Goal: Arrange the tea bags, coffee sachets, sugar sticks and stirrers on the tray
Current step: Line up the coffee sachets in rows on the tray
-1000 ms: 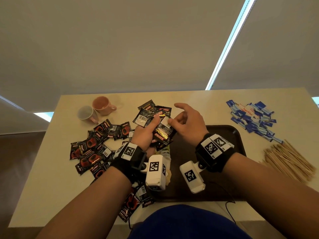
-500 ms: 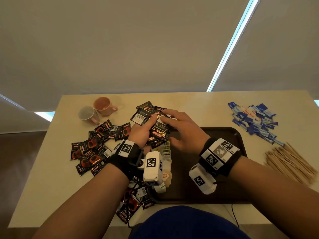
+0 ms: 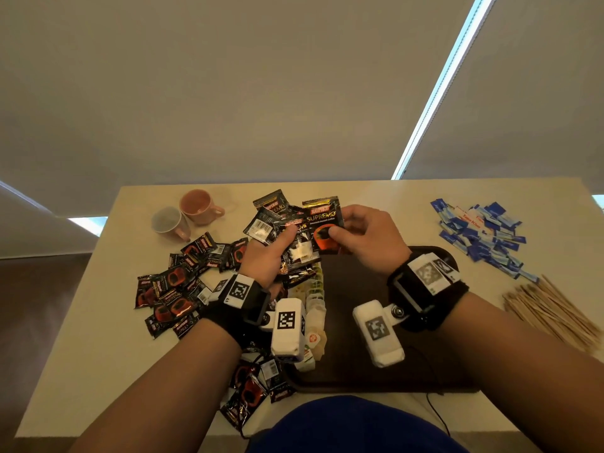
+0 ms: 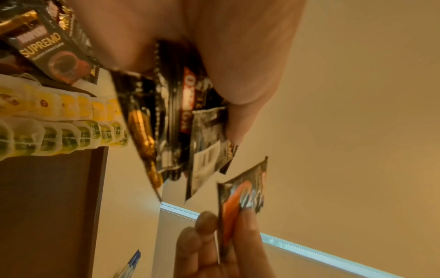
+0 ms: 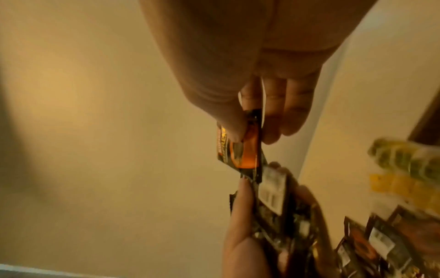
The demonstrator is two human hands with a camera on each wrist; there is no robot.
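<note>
Since half a second ago we have lifted both hands higher, and our right hand (image 3: 369, 235) has drawn one coffee sachet (image 3: 323, 228) up beside the bundle. We pinch that sachet between thumb and fingertips; it is a glossy black foil square with a gold serrated top, reading "KOPIKO SUPREMO" over a red cup. Our left hand (image 3: 269, 256) grips a fanned sheaf of sachets (image 3: 281, 230), thumb curled over their crinkled faces, one showing a white barcode panel; their number we cannot count. Both loads hang above the far left corner of the dark, smooth, round-cornered tray (image 3: 359, 380). On its left side lie two rows of tea bags (image 3: 313, 289), soft paper with yellow and green tags. Left of the tray, loose sachets (image 3: 183, 289) litter the pale table (image 3: 98, 354), beyond them two mugs (image 3: 188, 215), one pink, one grey. Right lie blue-and-white sugar sticks (image 3: 480, 237) and a heap of thin wooden stirrers (image 3: 552, 308).
</note>
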